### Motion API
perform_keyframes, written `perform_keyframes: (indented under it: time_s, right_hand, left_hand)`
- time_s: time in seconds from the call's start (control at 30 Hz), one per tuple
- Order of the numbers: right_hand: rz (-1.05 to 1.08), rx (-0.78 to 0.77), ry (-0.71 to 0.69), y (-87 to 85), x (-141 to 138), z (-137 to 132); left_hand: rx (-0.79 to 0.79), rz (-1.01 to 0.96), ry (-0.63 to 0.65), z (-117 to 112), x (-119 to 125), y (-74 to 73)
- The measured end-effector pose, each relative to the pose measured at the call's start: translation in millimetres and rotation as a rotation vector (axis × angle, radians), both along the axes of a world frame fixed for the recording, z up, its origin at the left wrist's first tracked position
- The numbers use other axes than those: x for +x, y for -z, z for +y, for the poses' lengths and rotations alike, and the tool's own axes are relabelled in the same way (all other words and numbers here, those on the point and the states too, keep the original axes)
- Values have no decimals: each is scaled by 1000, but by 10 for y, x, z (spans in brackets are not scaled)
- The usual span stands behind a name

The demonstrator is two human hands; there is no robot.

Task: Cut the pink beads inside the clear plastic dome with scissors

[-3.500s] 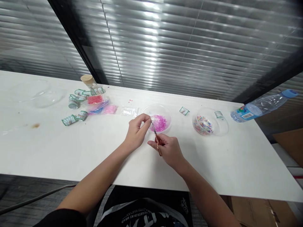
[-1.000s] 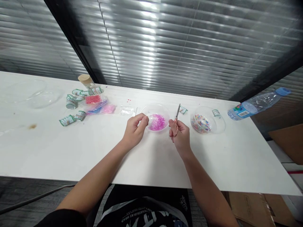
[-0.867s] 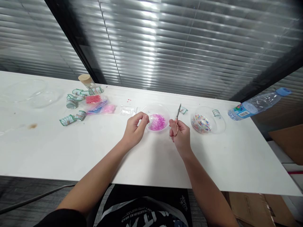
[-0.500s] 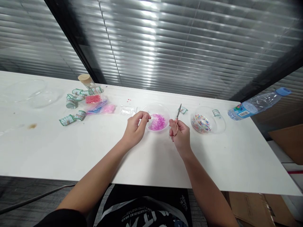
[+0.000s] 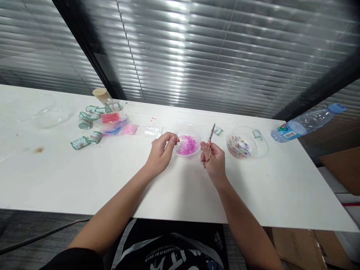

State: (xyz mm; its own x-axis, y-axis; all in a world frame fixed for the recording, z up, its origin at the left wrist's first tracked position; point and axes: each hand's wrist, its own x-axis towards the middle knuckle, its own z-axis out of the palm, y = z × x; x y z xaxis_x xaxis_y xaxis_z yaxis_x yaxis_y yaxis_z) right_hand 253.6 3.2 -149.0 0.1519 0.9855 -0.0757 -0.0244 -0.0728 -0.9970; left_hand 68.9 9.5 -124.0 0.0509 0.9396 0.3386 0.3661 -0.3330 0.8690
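On a white table, a clear bowl could tip if nudged by the left hand, fingertips pinched at the bowl's left rim with anything held impossible to confirm, or by the right hand, gripping scissors just beside its right rim, scattering the pink pieces inside. Well to that bowl's right is a bottle, contents indistinct, with a second clear bowl of multicoloured beads between; left of the first bowl are a tan-lidded jar and a packet of red pieces.

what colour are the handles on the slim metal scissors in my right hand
The handles are shiny rose gold; head view.
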Motion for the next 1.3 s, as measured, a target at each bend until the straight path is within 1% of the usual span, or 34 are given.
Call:
perform_keyframes:
  time_s: [0.2, 0.33, 0.47, 0.6, 0.83, 1.07, 1.3]
  right_hand:
    - [0, 7, -7, 1, -1, -2]
    - [-4, 12, -9, -11, -7, -4]
    - [-18, 10, 23, -27, -9, -3]
    - [-35, 1, 42, -32, -7, 0]
    - [-52, -7, 40, -19, -4, 9]
    - [-49, -4, 38, -41, -6, 1]
    - [-42, -13, 34, -35, -7, -1]
  left_hand:
    - [10, -43, 25, -6, -4, -7]
    - [1, -33, 12, -15, -3, -24]
    - [-19, 1, -8, -22, -7, -30]
    - [-8, -4, -9, -22, -13, -20]
    - [32, 67, -59, -21, 2, -36]
    - [131, 151, -163, -24, 19, -65]
    - [109, 226, -174, -29, 12, -56]
